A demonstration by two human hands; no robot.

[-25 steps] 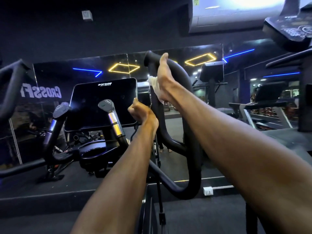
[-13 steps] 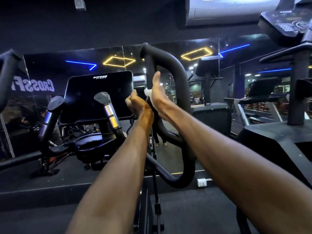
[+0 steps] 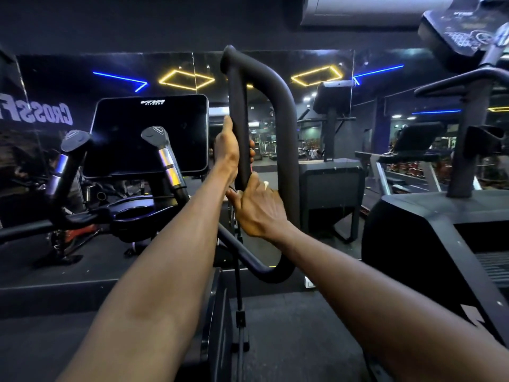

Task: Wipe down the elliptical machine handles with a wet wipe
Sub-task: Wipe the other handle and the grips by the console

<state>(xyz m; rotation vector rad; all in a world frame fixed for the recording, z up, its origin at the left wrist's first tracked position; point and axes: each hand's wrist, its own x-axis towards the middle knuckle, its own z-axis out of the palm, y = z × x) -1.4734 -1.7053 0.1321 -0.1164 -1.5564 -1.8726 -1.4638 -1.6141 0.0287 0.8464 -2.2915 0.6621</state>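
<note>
Left hand (image 3: 227, 146) wraps upright bar of black looped foam-covered elliptical handle (image 3: 286, 111), fingers curled round it. Right hand (image 3: 257, 208) grips same bar just below; small white scrap, apparently wet wipe (image 3: 266, 184), peeks above knuckles.

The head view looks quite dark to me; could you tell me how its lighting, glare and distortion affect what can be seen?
Head view: dim overall, so the black handle has little contrast; neon strips glare in the mirror; wide-angle stretch enlarges both forearms at the edges; the wipe shows only as a small white bit at the right hand; the left hand is sharp.
</note>
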